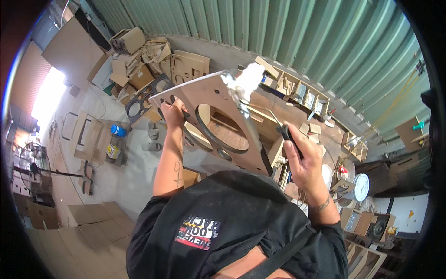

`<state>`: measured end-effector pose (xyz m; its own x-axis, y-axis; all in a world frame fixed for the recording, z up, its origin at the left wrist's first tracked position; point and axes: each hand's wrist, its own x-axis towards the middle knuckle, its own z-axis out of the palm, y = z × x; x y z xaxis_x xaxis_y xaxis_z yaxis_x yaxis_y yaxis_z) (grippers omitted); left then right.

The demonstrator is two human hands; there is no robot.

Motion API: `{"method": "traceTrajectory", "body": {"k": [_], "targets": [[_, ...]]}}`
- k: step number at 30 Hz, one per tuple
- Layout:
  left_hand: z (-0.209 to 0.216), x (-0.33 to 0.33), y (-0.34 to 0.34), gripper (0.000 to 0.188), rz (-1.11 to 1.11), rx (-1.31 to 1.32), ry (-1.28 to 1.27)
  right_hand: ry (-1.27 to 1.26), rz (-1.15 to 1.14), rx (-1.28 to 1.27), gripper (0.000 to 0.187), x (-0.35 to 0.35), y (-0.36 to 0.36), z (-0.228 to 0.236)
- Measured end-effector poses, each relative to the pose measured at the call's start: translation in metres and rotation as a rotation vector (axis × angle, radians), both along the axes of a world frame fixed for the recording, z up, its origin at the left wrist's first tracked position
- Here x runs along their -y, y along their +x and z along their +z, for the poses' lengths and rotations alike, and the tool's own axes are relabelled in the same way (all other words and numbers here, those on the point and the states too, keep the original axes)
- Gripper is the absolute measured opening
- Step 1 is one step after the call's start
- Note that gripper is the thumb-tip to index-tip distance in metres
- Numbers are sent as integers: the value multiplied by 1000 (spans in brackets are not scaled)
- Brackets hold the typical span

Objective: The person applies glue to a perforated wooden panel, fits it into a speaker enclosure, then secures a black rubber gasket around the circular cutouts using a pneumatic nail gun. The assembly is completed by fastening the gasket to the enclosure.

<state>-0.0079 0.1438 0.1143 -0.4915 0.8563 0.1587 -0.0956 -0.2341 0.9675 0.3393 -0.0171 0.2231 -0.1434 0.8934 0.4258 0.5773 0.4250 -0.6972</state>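
One holed panel (210,95) extends rightward from the left fingers (177,103) gripping it.

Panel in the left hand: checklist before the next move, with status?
1. Left hand gripping the panel near its small cutouts: ok.
2. Right hand closed around the black-handled tool: ok.
3. White fluffy head touching the panel's upper corner: cannot tell; they overlap in view.
4. Panel clear of the black shirt: cannot tell; lower corner appears close.
5. Surface at right free of loose pieces: not ok; offcuts lie there.
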Motion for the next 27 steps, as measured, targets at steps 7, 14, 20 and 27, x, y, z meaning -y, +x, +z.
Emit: {"method": "traceTrajectory", "body": {"k": [7,14,20,27], "targets": [[-13,1,-8,19,70,-41,-67,-20,16,55,38,8,8,-13],[-18,7,-12,18,-24,-225,1,-101,-14,-48,38,-4,17,-20],[-13,4,-11,15,58,-56,55,0,91,-8,40,0,24,-42],[-13,4,-32,15,120,-96,43,-67,92,-37,40,9,34,-58]]}}
